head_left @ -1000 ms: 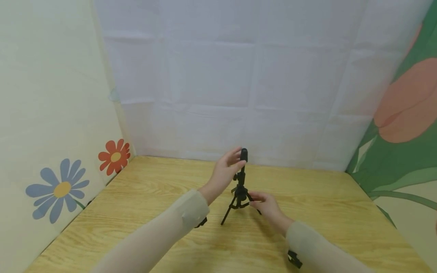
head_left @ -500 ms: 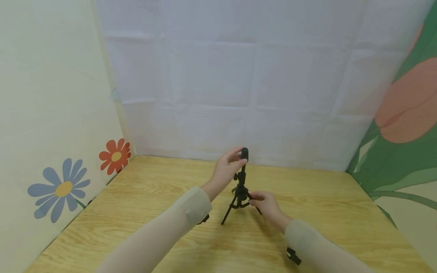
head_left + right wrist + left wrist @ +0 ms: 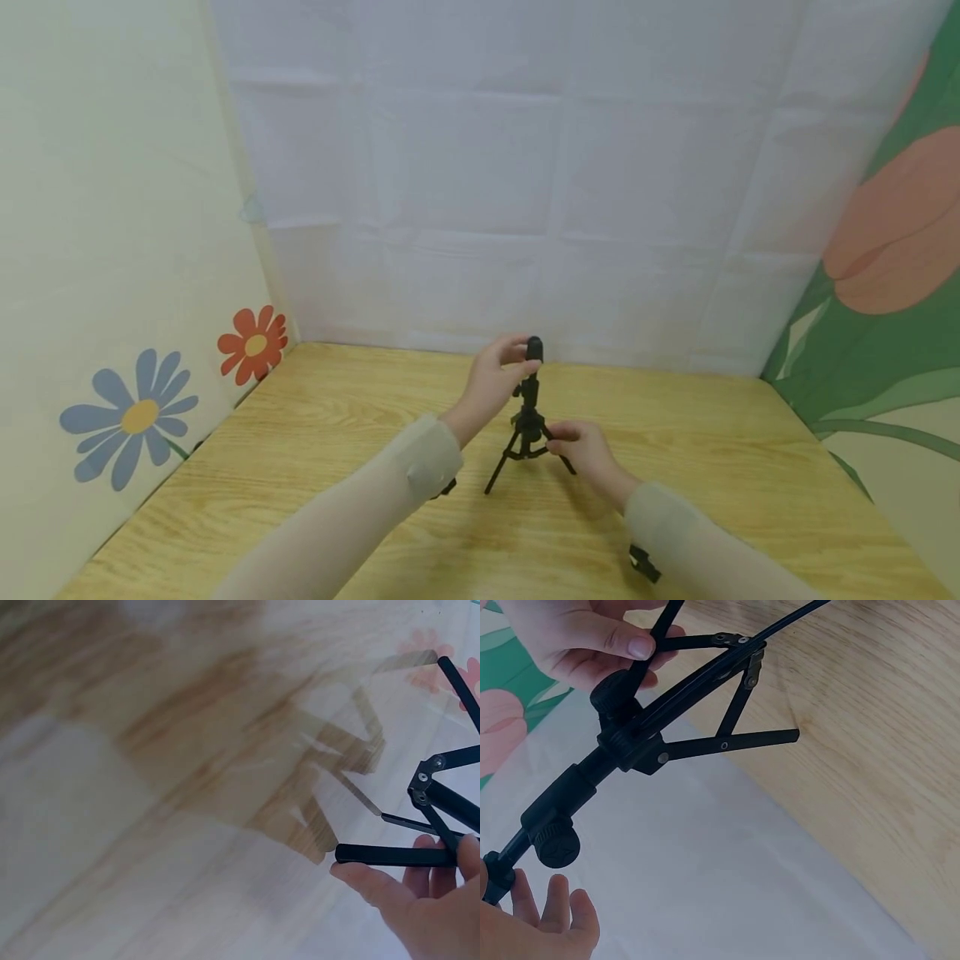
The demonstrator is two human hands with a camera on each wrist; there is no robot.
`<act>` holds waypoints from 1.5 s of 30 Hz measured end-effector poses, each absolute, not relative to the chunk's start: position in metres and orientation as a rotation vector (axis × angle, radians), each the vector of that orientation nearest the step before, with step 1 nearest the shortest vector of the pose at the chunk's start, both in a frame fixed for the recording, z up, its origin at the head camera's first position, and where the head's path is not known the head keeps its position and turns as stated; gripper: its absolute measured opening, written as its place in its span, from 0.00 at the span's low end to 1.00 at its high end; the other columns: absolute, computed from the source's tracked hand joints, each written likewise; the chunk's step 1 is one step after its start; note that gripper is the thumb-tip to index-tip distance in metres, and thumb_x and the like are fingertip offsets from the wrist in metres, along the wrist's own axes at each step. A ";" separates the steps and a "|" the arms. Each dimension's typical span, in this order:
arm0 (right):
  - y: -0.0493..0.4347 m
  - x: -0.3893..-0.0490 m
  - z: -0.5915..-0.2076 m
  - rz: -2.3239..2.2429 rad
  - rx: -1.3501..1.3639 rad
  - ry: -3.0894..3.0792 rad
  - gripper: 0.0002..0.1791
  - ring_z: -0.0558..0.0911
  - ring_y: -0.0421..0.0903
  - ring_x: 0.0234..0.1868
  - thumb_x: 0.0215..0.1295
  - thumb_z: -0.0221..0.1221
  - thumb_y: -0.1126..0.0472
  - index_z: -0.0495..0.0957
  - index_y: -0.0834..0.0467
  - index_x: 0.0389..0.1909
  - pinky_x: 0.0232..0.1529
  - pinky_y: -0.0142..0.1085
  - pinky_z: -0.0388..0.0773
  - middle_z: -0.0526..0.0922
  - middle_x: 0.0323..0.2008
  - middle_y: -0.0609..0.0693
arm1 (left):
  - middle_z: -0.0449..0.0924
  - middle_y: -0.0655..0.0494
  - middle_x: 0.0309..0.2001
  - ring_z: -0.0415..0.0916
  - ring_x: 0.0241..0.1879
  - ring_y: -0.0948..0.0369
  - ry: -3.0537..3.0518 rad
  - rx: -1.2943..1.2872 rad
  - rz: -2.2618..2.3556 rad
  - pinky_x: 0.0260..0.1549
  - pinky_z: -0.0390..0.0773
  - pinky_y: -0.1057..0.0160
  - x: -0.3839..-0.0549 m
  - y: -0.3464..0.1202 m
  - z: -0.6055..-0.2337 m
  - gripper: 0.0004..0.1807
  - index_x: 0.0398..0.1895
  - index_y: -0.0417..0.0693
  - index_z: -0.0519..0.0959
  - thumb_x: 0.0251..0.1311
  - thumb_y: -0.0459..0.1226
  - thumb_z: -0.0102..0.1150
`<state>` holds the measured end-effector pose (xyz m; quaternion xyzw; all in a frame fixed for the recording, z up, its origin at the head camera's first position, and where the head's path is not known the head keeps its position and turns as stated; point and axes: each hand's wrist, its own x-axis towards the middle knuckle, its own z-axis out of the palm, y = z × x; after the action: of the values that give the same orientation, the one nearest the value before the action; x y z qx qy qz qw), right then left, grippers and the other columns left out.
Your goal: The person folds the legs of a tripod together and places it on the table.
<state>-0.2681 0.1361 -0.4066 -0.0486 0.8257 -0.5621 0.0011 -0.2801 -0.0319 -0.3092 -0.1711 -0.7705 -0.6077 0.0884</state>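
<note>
Easing the rounded black top end [image 3: 534, 348] slightly lower than half a second ago, apparently shortening the slim black three-legged tripod [image 3: 529, 421], standing upright mid-table on yellow wood-grain tabletop [image 3: 697, 433]. With the left hand [image 3: 491, 382], pinching that end, remaining fingers spreading loosely; with the right hand [image 3: 588, 457], pinching one straight black leg [image 3: 397, 856] between thumb and fingers, seemingly steadying.

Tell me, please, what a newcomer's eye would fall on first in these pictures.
Most likely the black tripod, upright near the middle of the wooden table, with the left hand at its top and the right hand pinching one leg. Next, perhaps, the large coral flower at the head view's right edge, then the blue flower and red flower at its left.
</note>
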 end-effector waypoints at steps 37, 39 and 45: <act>0.133 -0.266 -0.402 -1.859 -0.092 2.490 0.08 0.77 0.48 0.38 0.63 0.59 0.70 0.80 0.69 0.42 0.30 0.39 0.74 0.83 0.40 0.59 | 0.79 0.43 0.50 0.78 0.48 0.49 -2.309 -0.527 -1.829 0.45 0.80 0.54 -0.279 -0.036 -0.319 0.20 0.60 0.41 0.74 0.66 0.34 0.59; 0.132 -0.265 -0.401 -1.872 -0.091 2.477 0.09 0.77 0.48 0.40 0.63 0.59 0.70 0.80 0.70 0.43 0.32 0.40 0.75 0.82 0.42 0.61 | 0.79 0.43 0.50 0.78 0.48 0.49 -2.310 -0.531 -1.824 0.44 0.80 0.54 -0.279 -0.036 -0.320 0.20 0.60 0.41 0.74 0.66 0.34 0.59; 0.131 -0.266 -0.402 -1.895 -0.087 2.488 0.08 0.77 0.49 0.41 0.63 0.59 0.70 0.80 0.70 0.42 0.34 0.42 0.76 0.82 0.39 0.57 | 0.79 0.43 0.50 0.78 0.48 0.49 -2.309 -0.531 -1.826 0.45 0.80 0.53 -0.278 -0.035 -0.320 0.20 0.60 0.41 0.74 0.66 0.35 0.59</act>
<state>-0.2658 0.1309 -0.4024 -0.0277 0.7952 -0.6057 0.0067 -0.2784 -0.0348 -0.3202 -0.1769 -0.7697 -0.6088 0.0753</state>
